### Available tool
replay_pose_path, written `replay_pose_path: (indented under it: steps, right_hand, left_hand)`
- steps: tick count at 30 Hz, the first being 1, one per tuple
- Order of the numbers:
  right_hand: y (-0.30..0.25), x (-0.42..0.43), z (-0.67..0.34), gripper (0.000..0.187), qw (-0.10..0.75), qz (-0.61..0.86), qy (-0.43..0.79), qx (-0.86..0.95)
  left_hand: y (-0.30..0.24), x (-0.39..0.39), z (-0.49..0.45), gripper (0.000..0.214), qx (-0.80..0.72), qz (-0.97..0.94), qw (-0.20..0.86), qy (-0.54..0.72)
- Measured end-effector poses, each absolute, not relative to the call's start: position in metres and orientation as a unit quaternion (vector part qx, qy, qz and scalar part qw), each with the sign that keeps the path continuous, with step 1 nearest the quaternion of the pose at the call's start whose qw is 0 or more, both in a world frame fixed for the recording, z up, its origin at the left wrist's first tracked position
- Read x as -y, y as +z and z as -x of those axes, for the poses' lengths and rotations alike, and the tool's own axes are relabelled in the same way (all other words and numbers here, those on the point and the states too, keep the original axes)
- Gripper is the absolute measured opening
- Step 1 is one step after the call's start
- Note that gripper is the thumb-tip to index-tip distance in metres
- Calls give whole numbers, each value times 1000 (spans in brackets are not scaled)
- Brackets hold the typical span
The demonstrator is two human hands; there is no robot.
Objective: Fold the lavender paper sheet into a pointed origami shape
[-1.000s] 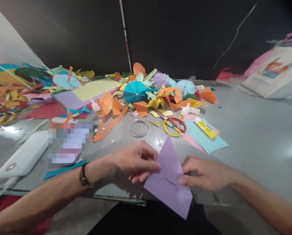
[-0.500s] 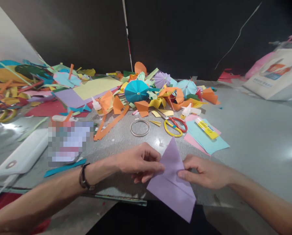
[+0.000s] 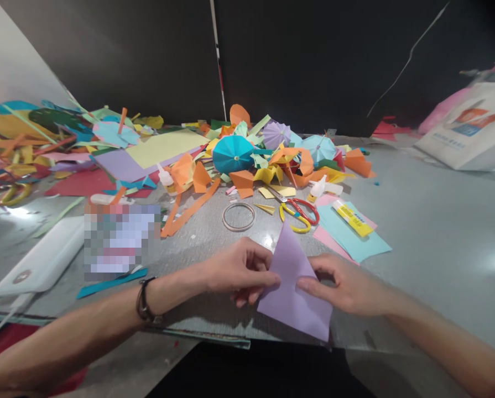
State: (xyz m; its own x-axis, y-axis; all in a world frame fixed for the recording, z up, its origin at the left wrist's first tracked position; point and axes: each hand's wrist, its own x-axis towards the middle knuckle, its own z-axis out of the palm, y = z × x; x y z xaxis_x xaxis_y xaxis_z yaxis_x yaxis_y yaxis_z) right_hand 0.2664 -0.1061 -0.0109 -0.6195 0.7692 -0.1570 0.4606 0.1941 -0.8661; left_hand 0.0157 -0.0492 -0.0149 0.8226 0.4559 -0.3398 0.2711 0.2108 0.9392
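A folded lilac paper sheet [image 3: 292,293] stands tilted up at the table's front edge, its point upward and its lower corner hanging past the edge. My left hand [image 3: 243,271] pinches its left side between thumb and fingers. My right hand [image 3: 340,284] holds its right side, with the fingertips partly behind the paper. Beyond the hands lie red-and-yellow-handled scissors [image 3: 299,214], a clear tape ring [image 3: 239,216] and a yellow glue stick [image 3: 353,217] on a light blue paper sheet [image 3: 355,235]. A dark bracelet [image 3: 145,300] circles my left wrist.
A large heap of coloured paper scraps [image 3: 181,166] with paper parasols, including a teal one [image 3: 233,155], covers the back of the grey table [image 3: 430,221]. A white flat device [image 3: 40,257] and a pixelated patch [image 3: 120,240] lie at left. A printed bag [image 3: 467,127] stands at right.
The lilac paper has been drawn upward and now looks shorter, its lower corner much higher than before. Both hands stay on it and sit slightly closer together.
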Motion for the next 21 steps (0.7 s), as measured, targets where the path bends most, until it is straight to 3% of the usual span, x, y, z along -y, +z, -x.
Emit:
replay_pose_path:
  steps: [15, 21]
  right_hand:
    - [-10, 105, -267, 38, 189, 419, 532, 711]
    - [-9, 104, -268, 41, 181, 399, 540, 718]
  left_hand:
    - [-20, 47, -17, 45, -268, -599, 750, 80]
    - [-23, 44, -16, 44, -239, -584, 772, 74]
